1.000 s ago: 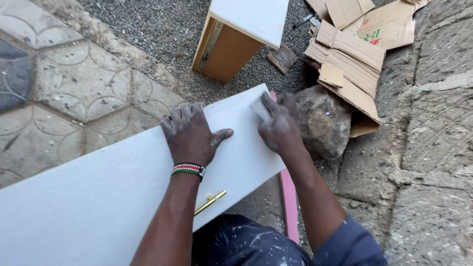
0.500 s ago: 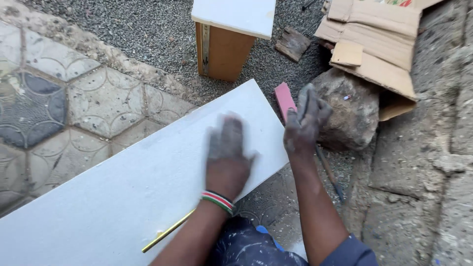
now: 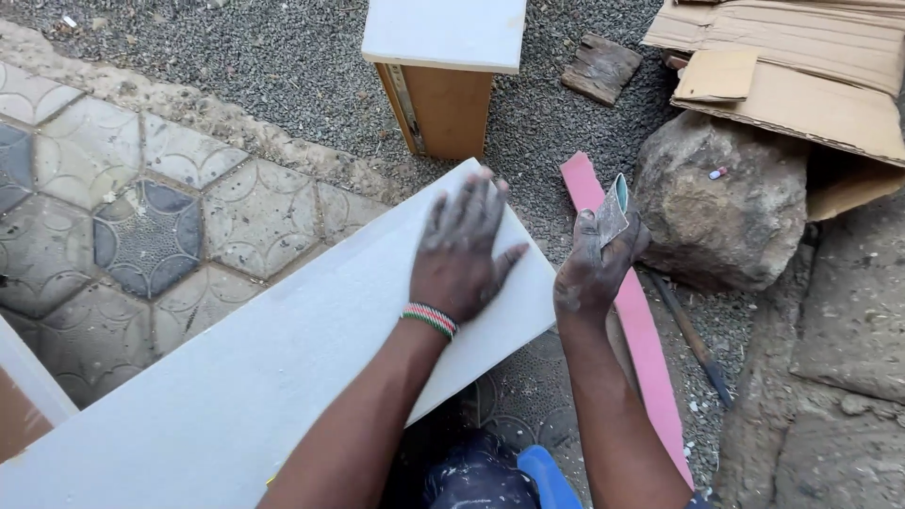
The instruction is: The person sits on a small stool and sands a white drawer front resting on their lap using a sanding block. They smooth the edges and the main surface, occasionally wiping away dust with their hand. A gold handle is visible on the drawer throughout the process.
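A: Where do we have the white board [image 3: 283,368] right now?

B: It lies slanted across the scene, from the near left up to its far right corner, over the patterned paving tiles [image 3: 141,236]. Our left hand [image 3: 462,250] rests flat on it close to that far end, fingers spread wide and dusted white, with a striped beaded bracelet [image 3: 430,319] at the wrist.

A: And our right hand [image 3: 594,269]?

B: It is lifted just off the board's right edge, not touching it. It is closed around a folded piece of sandpaper [image 3: 613,209], which sticks up above the fingers. So the board sits under our left hand and just to the left of our right.

A: What do we see around them?

B: A pink strip [image 3: 641,330] lies on the ground right of the board, running from far to near, passing behind our right hand. Farther right sits a large rock [image 3: 726,207], with flattened cardboard [image 3: 811,75] beyond it at the far right. A thin dark rod [image 3: 693,339] lies on the gravel [image 3: 283,66] between the pink strip and the stone kerb. Straight ahead, at the far side, stands a wooden box with a white top [image 3: 443,66], well apart from the board's corner.
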